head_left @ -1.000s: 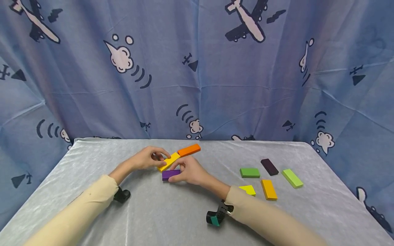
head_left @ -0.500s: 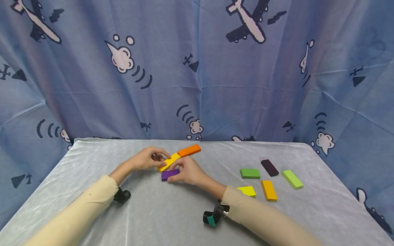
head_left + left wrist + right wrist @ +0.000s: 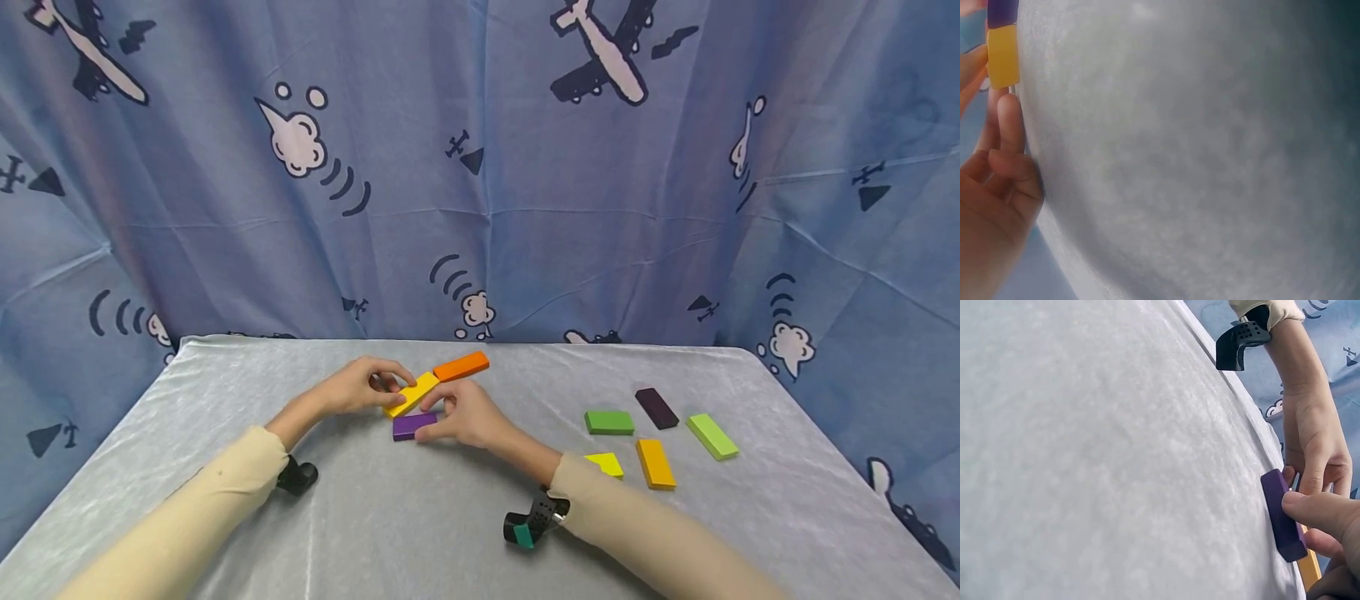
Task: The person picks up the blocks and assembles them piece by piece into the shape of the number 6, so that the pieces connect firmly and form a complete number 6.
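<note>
Flat, domino-shaped blocks lie on the table. My left hand [image 3: 363, 385] holds a yellow block [image 3: 414, 393], thumb on its near side and fingers at its far side. Just in front of it lies a purple block [image 3: 408, 427], its right end between the thumb and index finger of my right hand [image 3: 471, 414]. In the right wrist view the thumb lies against the edge of the purple block [image 3: 1282, 519], with the yellow block [image 3: 1309, 572] behind it. An orange block [image 3: 461, 367] stands end to end with the yellow one, at its far right corner.
To the right lie a green block [image 3: 609, 422], a dark block [image 3: 657, 408], a lime block [image 3: 712, 437] and an amber block [image 3: 656, 464]. My right sleeve partly covers a bright yellow block [image 3: 606, 463]. A patterned curtain [image 3: 480, 167] hangs behind the cloth-covered table [image 3: 360, 517].
My right hand has shifted slightly right along the purple block, so more of the block's top shows. The purple block has moved slightly left; the left hand keeps its place.
</note>
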`<act>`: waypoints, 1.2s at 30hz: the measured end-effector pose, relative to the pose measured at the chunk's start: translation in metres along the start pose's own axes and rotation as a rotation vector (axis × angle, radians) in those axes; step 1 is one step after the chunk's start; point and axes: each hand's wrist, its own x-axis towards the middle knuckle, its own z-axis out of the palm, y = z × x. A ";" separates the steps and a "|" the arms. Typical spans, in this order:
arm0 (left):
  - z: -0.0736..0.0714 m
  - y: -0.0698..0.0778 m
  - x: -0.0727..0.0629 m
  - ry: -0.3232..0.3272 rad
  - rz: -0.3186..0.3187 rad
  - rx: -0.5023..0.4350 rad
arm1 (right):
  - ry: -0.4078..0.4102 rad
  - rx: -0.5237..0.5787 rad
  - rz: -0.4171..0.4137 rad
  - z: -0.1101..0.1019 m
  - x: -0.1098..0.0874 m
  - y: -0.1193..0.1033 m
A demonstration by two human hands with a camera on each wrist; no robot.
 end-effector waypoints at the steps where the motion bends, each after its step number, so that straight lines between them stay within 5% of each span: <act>1: 0.000 0.000 0.000 0.000 -0.003 0.002 | -0.003 0.000 0.002 -0.001 -0.001 0.000; 36: 0.001 0.000 0.000 0.008 -0.016 0.013 | -0.005 -0.035 -0.014 -0.004 -0.005 0.004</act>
